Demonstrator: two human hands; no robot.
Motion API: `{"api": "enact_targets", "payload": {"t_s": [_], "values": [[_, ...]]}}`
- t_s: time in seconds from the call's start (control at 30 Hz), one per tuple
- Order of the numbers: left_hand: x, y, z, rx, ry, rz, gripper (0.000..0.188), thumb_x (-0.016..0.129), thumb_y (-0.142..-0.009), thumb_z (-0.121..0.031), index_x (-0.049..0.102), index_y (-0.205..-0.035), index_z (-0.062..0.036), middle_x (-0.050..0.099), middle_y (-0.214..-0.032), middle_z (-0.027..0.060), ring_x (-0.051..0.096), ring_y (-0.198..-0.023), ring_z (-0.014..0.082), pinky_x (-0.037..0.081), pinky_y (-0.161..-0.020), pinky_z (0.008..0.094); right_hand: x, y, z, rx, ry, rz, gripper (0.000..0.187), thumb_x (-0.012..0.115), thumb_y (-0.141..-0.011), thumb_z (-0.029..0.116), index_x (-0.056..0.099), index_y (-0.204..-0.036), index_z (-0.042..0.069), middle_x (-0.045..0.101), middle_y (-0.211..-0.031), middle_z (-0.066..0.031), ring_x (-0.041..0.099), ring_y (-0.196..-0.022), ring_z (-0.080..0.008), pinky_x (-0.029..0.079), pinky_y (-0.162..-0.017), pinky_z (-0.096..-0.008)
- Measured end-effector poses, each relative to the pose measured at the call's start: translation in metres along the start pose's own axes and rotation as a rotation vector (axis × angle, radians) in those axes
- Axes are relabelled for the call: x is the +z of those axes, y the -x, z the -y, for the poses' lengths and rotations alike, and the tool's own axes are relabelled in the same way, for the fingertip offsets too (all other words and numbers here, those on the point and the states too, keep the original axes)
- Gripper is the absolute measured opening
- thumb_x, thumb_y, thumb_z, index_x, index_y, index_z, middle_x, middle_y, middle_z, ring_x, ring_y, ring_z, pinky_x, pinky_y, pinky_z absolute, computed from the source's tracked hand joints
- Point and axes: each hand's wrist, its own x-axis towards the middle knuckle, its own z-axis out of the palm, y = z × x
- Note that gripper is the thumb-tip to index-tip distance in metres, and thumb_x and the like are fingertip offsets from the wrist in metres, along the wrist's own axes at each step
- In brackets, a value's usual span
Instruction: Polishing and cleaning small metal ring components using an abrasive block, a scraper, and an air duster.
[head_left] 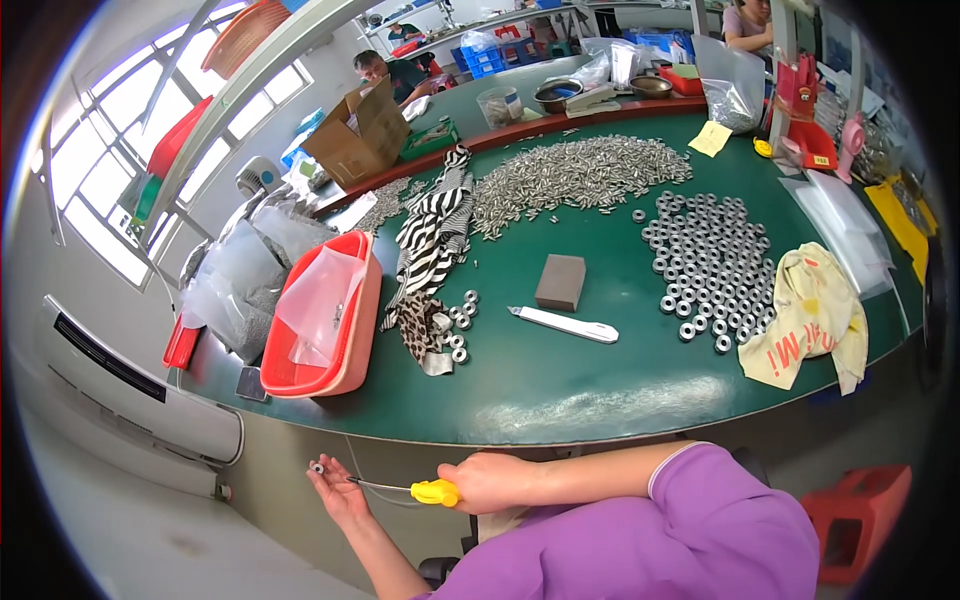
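Observation:
My left hand, in front of the table edge, pinches a small silver metal ring between thumb and fingers. In my right hand is a yellow-handled tool with a long thin metal shaft; its exact kind is unclear. The shaft's tip reaches close to my left palm, just right of the ring. On the table beyond, several similar rings are grouped at the right, and a few more rings lie beside a zebra-striped cloth. A white utility knife lies by a grey-brown block.
A large heap of small metal pins spreads over the green table. At left stand a red plastic basin and filled clear bags. A pale yellow cloth hangs over the right edge. A red stool stands behind right.

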Motion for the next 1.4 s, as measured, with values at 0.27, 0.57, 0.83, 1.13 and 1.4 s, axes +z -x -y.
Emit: {"api": "enact_targets", "payload": {"t_s": [0.27,0.57,0.83,1.13,1.4], "values": [[0.023,0.012,0.004,0.327,-0.665,-0.087,0.029,0.055,-0.088,-0.004,0.048,-0.115,0.0033,0.056,-0.102,0.0121,0.058,-0.094,0.0169,0.052,-0.079,0.0245,-0.008,0.001,0.002,0.05,-0.067,0.038,0.033,0.055,-0.081,0.028,0.047,-0.093,-0.002,0.062,-0.073,-0.021,0.061,-0.072,-0.0369,0.049,-0.063,-0.0447],[0.016,0.018,0.008,0.735,-1.356,0.039,0.019,0.061,-0.083,0.001,0.059,-0.101,0.003,0.049,-0.107,0.0069,0.055,-0.085,0.014,0.049,-0.071,0.024,-0.003,0.0,0.0,0.019,-0.054,0.021,0.034,0.055,-0.081,0.029,0.048,-0.092,-0.002,0.062,-0.069,-0.0199,0.061,-0.068,-0.0373,0.049,-0.062,-0.0457],[0.022,0.024,0.015,0.608,-1.218,0.034,0.021,0.056,-0.088,-0.004,0.055,-0.107,0.0018,0.054,-0.1,0.007,0.056,-0.086,0.0137,0.051,-0.07,0.0237,0.005,-0.002,-0.008,0.012,-0.121,-0.019,0.031,0.055,-0.082,0.026,0.045,-0.094,0.0,0.06,-0.066,-0.0199,0.06,-0.066,-0.0389,0.047,-0.06,-0.048],[-0.01,-0.004,0.0,0.151,-0.353,0.155,0.026,0.053,-0.092,-0.015,0.049,-0.111,0.0016,0.058,-0.092,0.0085,0.058,-0.083,0.0121,0.051,-0.071,0.0206,0.007,-0.001,-0.008,0.019,-0.141,-0.008,0.031,0.055,-0.082,0.026,0.046,-0.094,-0.001,0.059,-0.066,-0.0202,0.06,-0.067,-0.0387,0.047,-0.061,-0.0475],[0.0,0.006,0.008,0.124,-0.457,0.06,0.026,0.055,-0.09,-0.01,0.05,-0.113,0.0017,0.058,-0.094,0.008,0.06,-0.082,0.013,0.052,-0.072,0.0223,0.009,-0.002,-0.011,0.012,-0.133,-0.008,0.031,0.056,-0.081,0.026,0.046,-0.095,0.0,0.059,-0.066,-0.0201,0.06,-0.067,-0.0385,0.047,-0.062,-0.047]]}}
